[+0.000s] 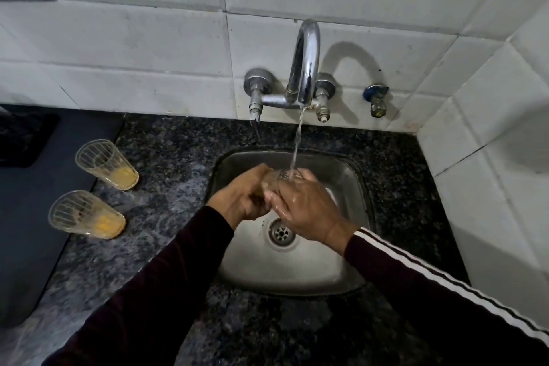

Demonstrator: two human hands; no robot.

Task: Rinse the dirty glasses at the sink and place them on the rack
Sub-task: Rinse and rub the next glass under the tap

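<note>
Head view: the glass [277, 180] over the sink [350, 175] is mostly hidden between the hands, only its clear rim and part of its wall showing, blurred by water [297, 145] falling from the tap [307, 59]; the left hand [245, 196] curls around its base, the right hand [303, 208] wraps its side, wet; both forearms are cut off below; two ribbed glasses [105, 165] [86, 215] stand on the desk [166, 157] left of the sink, each holding yellow-orange dregs; a dark mat [26, 217] lies just beside them, partly out of frame.
</note>
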